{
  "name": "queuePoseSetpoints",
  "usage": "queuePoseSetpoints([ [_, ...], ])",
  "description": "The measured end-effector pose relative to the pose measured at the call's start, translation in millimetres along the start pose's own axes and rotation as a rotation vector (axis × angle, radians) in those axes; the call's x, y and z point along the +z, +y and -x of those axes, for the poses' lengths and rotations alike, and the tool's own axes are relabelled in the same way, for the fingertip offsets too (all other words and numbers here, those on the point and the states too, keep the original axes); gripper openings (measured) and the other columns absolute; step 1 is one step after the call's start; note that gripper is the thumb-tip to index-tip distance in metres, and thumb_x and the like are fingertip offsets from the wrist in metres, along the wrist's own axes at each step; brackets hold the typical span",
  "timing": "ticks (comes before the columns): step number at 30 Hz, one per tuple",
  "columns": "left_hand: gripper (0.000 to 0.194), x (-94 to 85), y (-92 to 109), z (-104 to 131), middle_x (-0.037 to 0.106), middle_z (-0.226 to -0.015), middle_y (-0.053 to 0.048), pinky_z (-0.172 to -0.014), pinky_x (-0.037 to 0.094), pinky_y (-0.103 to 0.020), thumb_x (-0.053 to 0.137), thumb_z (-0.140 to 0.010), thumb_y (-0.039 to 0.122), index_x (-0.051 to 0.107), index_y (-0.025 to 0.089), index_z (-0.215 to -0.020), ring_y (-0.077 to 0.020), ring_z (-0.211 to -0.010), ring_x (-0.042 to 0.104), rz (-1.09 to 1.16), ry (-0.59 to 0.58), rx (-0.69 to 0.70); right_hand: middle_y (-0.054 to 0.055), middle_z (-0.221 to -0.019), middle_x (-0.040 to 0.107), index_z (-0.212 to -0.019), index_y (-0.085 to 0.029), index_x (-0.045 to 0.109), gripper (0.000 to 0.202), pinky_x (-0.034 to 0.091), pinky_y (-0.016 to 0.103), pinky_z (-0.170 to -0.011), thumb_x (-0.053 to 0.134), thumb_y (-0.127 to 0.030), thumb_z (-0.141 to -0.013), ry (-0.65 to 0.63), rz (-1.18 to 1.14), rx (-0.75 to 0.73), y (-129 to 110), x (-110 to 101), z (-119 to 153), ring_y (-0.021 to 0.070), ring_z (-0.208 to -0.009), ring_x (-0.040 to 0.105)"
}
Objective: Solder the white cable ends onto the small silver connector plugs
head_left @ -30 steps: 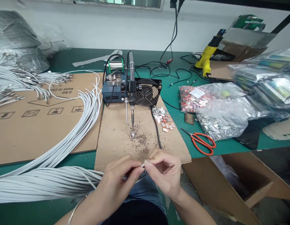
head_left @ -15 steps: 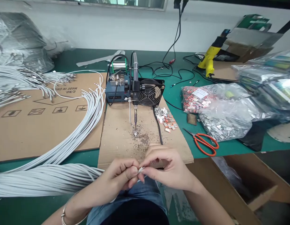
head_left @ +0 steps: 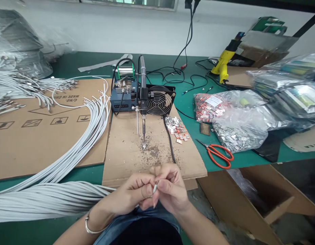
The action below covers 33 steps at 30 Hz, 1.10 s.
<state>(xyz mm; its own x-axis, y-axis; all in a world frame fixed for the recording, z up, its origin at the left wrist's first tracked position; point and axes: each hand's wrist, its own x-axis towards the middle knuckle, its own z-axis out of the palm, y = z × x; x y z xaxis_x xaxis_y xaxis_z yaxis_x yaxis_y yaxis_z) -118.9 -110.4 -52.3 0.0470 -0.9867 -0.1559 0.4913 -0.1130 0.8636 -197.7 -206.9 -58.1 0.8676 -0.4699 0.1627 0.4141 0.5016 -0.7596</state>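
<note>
Faces a green surface (head_left: pixel 157 61) set against a pale wall (head_left: pixel 108 30). At its centre, a cardboard sheet (head_left: pixel 124 160) speckled with dark crumbs, bearing a blue soldering station (head_left: pixel 124 98), an upright soldering iron (head_left: pixel 143 69) with tip downward, a black fan (head_left: pixel 159 101) and a scatter of silver and orange connectors (head_left: pixel 174 124). To the left, white cables (head_left: pixel 92 136) curving over printed cardboard (head_left: pixel 45 139); to the right, orange-handled scissors (head_left: pixel 215 147), a clear bag (head_left: pixel 240 136) of metal parts and a yellow heat gun (head_left: pixel 222 66). Below the surface at right, an open cardboard box (head_left: pixel 282 207).

Near the front edge of the cardboard sheet, a white cable end (head_left: pixel 155 188), pinched in the fingers of the left hand (head_left: pixel 139 192), its bare tip against the bent thumb and forefinger of the right hand (head_left: pixel 174 190). Cannot tell whether gripped there or only touched.

Hidden behind both hands: the rest of that cable. Cut off at the left edge: a plastic-wrapped roll (head_left: pixel 19 44).

Compared with half a second ago, holds the white cable end more upright, with the right hand drawn in closer to the left; view swung slightly rightward, soldering station and scissors unmoved.
</note>
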Motion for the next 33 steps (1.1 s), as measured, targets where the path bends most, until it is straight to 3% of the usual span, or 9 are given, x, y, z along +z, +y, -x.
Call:
queuePoseSetpoints([
  [3, 0.044, 0.3, -1, 2, 0.038, -0.047, 0.003, -0.045, 0.021, -0.021, 0.058, -0.081, 0.052, 0.052, 0.013, -0.06, -0.0075, -0.045, 0.03, -0.008, 0.041, 0.021, -0.004, -0.047, 0.04, -0.06, -0.02, 0.054, 0.027, 0.028, 0.021, -0.043, 0.07, -0.035, -0.075, 0.023, -0.003, -0.044, 8, 0, 0, 0.01, -0.045, 0.036],
  [7, 0.039, -0.2, 4, 7, 0.038, -0.048, 0.005, -0.041, 0.019, -0.019, 0.056, -0.083, 0.048, 0.052, 0.014, -0.065, -0.0066, -0.042, 0.028, 0.015, 0.106, 0.04, -0.002, -0.056, 0.049, -0.07, -0.018, 0.062, 0.012, 0.031, 0.021, -0.049, 0.071, -0.025, -0.075, 0.009, 0.079, -0.061, -6, -15, -5, 0.0101, -0.053, 0.041],
  [10, 0.037, 0.5, 6, 11, 0.037, -0.046, 0.005, -0.039, 0.018, -0.019, 0.058, -0.082, 0.046, 0.052, 0.014, -0.065, -0.0065, -0.041, 0.027, 0.048, 0.1, 0.025, -0.001, -0.062, 0.053, -0.078, -0.017, 0.068, 0.01, 0.033, 0.021, -0.05, 0.074, -0.014, -0.071, -0.141, 0.277, -0.02, -24, -23, -10, 0.0098, -0.057, 0.045],
  [13, 0.038, 1.1, 6, 14, 0.033, -0.045, 0.006, -0.038, 0.019, -0.019, 0.059, -0.081, 0.046, 0.051, 0.014, -0.063, -0.0068, -0.04, 0.025, 0.09, 0.065, -0.017, -0.001, -0.06, 0.054, -0.077, -0.015, 0.07, 0.008, 0.033, 0.021, -0.049, 0.073, -0.013, -0.07, -0.32, 0.563, 0.016, -42, -18, -14, 0.0098, -0.055, 0.045],
  [21, 0.035, -3.6, 11, 13, 0.034, -0.045, 0.006, -0.036, 0.019, -0.018, 0.061, -0.081, 0.043, 0.055, 0.012, -0.066, -0.0064, -0.038, 0.026, 0.112, -0.022, -0.113, 0.0, -0.06, 0.058, -0.071, -0.012, 0.067, 0.005, 0.038, 0.022, -0.055, 0.066, -0.007, -0.072, -0.567, 0.9, -0.008, -69, -7, -25, 0.0096, -0.058, 0.051],
  [24, 0.037, -3.2, 9, 12, 0.033, -0.043, 0.007, -0.036, 0.017, -0.018, 0.063, -0.079, 0.044, 0.053, 0.013, -0.062, -0.006, -0.037, 0.026, 0.141, -0.029, -0.107, -0.001, -0.054, 0.056, -0.062, -0.013, 0.063, 0.011, 0.036, 0.021, -0.05, 0.065, -0.009, -0.071, -0.502, 0.82, 0.027, -63, -9, -24, 0.0094, -0.053, 0.048],
  [29, 0.045, 1.3, 1, 6, 0.032, -0.039, 0.006, -0.036, 0.019, -0.018, 0.065, -0.076, 0.048, 0.046, 0.014, -0.052, -0.0052, -0.036, 0.026, 0.178, 0.009, -0.041, -0.003, -0.048, 0.047, -0.056, -0.014, 0.058, 0.018, 0.027, 0.021, -0.041, 0.072, -0.013, -0.067, -0.329, 0.461, -0.02, -35, -9, -12, 0.0076, -0.044, 0.037],
  [33, 0.052, 3.9, -5, 3, 0.031, -0.037, 0.006, -0.035, 0.019, -0.017, 0.066, -0.072, 0.054, 0.043, 0.014, -0.048, -0.0043, -0.033, 0.027, 0.185, 0.039, 0.011, -0.003, -0.048, 0.044, -0.056, -0.017, 0.057, 0.02, 0.026, 0.021, -0.041, 0.074, -0.017, -0.067, -0.155, 0.172, -0.023, -14, 2, -7, 0.0088, -0.044, 0.036],
])
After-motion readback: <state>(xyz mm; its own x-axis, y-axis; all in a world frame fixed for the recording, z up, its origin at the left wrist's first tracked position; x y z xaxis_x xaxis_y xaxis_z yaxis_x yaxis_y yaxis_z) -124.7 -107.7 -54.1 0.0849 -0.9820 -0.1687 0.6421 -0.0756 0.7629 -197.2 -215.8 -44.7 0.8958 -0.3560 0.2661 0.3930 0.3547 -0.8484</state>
